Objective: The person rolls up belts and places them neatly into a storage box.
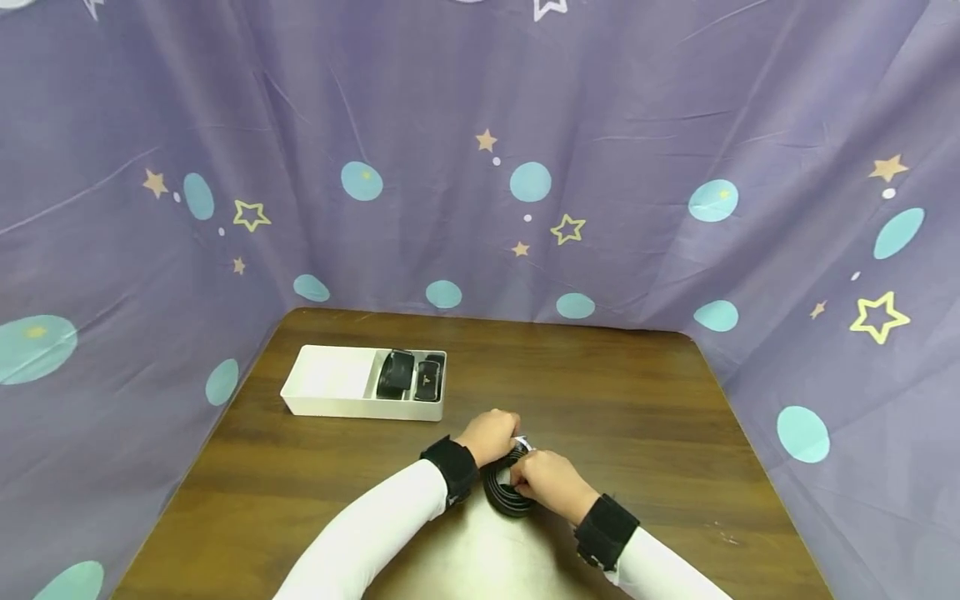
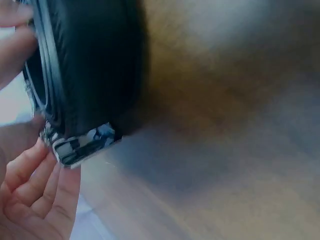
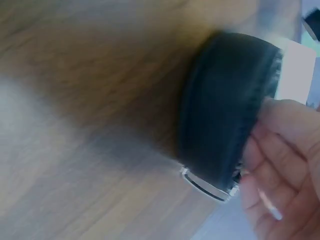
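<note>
A black belt (image 1: 506,495), wound into a coil with a silver buckle (image 2: 85,147), is between my two hands over the table's near middle. My left hand (image 1: 489,435) is on the coil's far left side, pinching it beside the buckle between thumb and fingers in the left wrist view. From the right, my right hand (image 1: 553,483) grips the coil's edge, its fingers reaching in toward the hollow centre. The right wrist view has the belt (image 3: 225,107) broadside, with the metal frame of the buckle (image 3: 205,187) at its lower end.
Left of my hands, a white divided tray (image 1: 330,407) stands on the wooden table (image 1: 570,367). Its right compartments hold black rolled items (image 1: 396,374), (image 1: 428,380) that look like belts. A purple patterned curtain (image 1: 450,108) surrounds the table's back and sides.
</note>
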{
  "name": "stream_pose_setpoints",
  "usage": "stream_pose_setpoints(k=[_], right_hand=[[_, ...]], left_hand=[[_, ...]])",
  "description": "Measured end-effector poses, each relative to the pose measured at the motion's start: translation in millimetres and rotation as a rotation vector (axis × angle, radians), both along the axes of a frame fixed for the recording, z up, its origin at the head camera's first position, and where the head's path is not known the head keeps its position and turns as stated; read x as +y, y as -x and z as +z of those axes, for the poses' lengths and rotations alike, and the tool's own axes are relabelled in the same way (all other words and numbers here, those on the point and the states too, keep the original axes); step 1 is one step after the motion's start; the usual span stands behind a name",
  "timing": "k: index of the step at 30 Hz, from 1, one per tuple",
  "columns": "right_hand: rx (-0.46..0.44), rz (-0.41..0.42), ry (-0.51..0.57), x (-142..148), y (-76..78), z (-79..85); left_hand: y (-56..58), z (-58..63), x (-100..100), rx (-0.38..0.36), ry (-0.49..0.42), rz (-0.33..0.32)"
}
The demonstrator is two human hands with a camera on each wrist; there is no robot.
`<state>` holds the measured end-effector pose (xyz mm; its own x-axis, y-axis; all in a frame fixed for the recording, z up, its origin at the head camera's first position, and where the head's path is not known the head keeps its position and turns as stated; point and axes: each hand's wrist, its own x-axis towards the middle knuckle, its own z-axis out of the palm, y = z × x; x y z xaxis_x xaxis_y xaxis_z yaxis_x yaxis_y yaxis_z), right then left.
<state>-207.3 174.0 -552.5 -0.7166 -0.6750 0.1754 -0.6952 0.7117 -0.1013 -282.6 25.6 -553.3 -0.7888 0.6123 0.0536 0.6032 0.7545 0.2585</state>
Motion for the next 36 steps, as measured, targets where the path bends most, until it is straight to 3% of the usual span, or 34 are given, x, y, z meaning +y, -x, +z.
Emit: stream_pose_setpoints(k=[5, 9, 17, 23, 27, 31, 36], right_hand=[[0.129, 0.092, -0.041, 1.9, 1.7, -8.5], [0.162, 0.111, -0.025, 10.0, -0.6, -13.9], [0.189, 0.034, 0.024, 50.4, 9.6, -17.0], [0.139, -0.06, 0.05, 64.5, 29.4, -14.5], [0.163, -0.172, 0.081, 51.1, 38.3, -17.7], [0.188, -0.303, 0.119, 21.3, 37.9, -21.6], [0.173, -0.314, 0.155, -14.2, 27.3, -21.7]], left_hand=[[1.0, 5.4, 3.5, -0.005, 0.038, -0.01], [-1.1, 5.3, -5.2, 0.042, 0.076, -0.007], [-14.0, 1.4, -54.4, 0.131, 0.048, 0.025], [-29.6, 3.6, -78.1, 0.068, 0.004, 0.082], [-47.1, 1.4, -70.1, 0.042, -0.001, 0.107], [-69.0, -2.5, -47.4, 0.017, -0.029, 0.079], [-80.5, -7.0, -22.7, -0.031, -0.121, 0.048]])
